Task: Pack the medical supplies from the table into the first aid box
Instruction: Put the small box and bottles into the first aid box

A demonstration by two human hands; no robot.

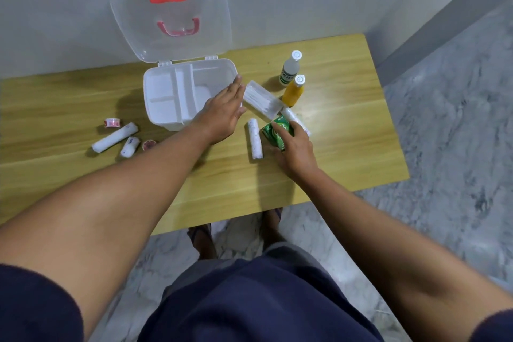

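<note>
Beside the open white plastic first aid box (177, 97) on the wooden table (347, 147), four white gauze rolls (115, 137), two bottles (293, 91) and two tape rolls (112, 123) are counted, while one green carton (276, 132) is gripped by the right hand (294, 151) and the left hand (223, 111) is held flat, fingers extended, against one clear swab case (262, 101).

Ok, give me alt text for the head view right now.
Right hand grips a green box on the wooden table, while the open left hand hovers over the open first aid box. Bandage rolls, tape and two bottles lie unpacked.

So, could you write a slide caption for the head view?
Right hand grips a green box; left hand hovers flat by the open first aid box.
</note>
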